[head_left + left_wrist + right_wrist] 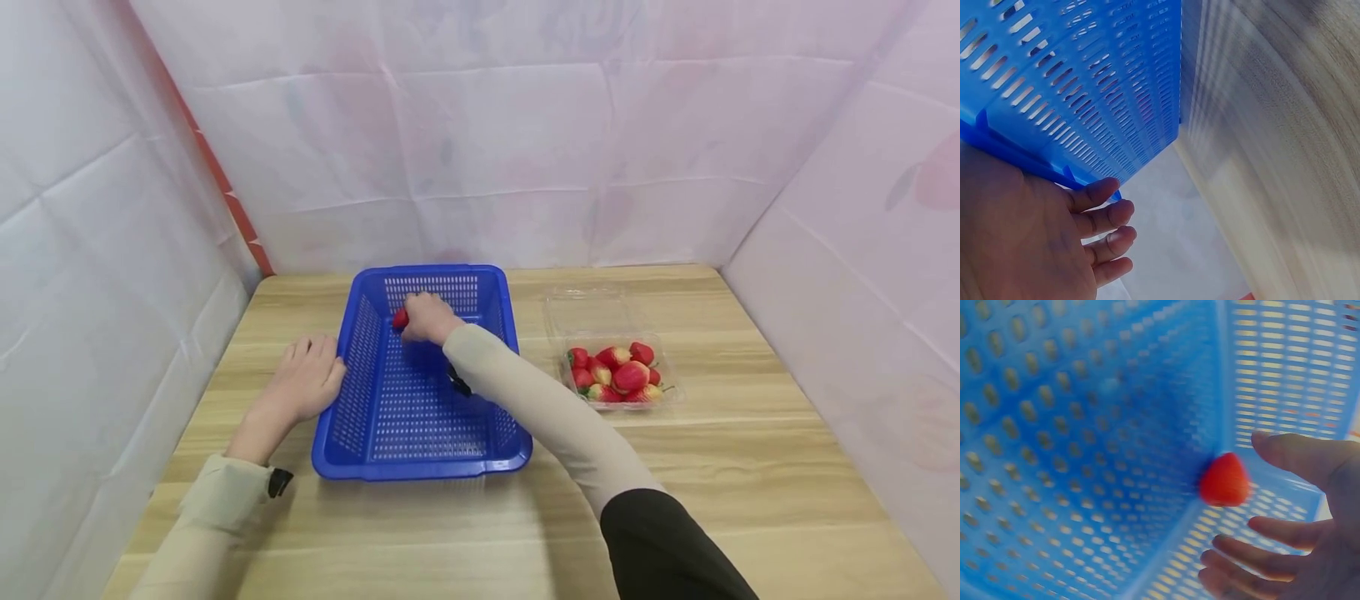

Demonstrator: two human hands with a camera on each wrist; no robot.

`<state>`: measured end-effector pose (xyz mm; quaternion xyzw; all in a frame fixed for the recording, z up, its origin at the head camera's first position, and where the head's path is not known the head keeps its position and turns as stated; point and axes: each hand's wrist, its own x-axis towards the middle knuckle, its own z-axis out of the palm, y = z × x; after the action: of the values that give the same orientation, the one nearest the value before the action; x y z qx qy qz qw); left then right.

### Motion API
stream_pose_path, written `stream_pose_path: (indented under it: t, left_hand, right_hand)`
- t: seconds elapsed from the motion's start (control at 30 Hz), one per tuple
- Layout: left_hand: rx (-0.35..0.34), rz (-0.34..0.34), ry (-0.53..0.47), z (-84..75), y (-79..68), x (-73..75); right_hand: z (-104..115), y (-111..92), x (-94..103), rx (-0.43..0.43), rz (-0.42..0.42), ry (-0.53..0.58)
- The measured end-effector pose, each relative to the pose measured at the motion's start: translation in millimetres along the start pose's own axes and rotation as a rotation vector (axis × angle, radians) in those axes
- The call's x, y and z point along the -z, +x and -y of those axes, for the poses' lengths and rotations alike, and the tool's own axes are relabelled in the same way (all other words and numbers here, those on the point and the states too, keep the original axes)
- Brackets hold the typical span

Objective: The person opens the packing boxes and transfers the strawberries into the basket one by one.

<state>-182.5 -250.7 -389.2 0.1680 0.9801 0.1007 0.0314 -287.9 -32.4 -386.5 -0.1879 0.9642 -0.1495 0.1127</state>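
Observation:
A blue plastic basket point(431, 468) with slotted walls stands on the wooden table. In its far left corner lies a red strawberry point(1225, 481). My right hand point(430, 317) reaches down inside the basket beside that strawberry. Its thumb and fingers are spread apart in the right wrist view, with nothing between them. At the basket's left side, my left hand point(307, 383) rests against the rim. The left wrist view shows its loosely bent fingers point(1107, 215) just past the rim point(1035, 165), gripping nothing.
Right of the basket, a clear plastic clamshell box point(671, 392) holds several strawberries point(628, 377), its lid point(592, 310) folded back. White cloth walls point(480, 167) enclose the table point(742, 450) at the back and both sides. My right forearm crosses the basket's right rim.

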Motion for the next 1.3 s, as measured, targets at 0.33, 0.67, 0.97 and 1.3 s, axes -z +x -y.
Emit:
stream_pose_path:
  t: [0.33,0.67,0.97,1.3]
  left_hand:
    - [0.009,-0.015,-0.002,-0.6,-0.9,-3.4]
    - [-0.002,-0.034,-0.012,0.9,-4.1,-3.4]
    - [-0.004,-0.029,-0.006,-2.1,-4.9,-2.6]
    - [-0.013,-0.071,-0.004,-7.2,-7.0,-4.4]
  right_hand:
    - [1,-25,50.3,0.048,0.012,0.097]
    - [-20,-56,94.5,0.074,-0.128,0.181]
    - [-61,-88,120.0,0.055,-0.264,0.164]
    - [-122,-135,118.2,-0.037,-0.300,0.161]
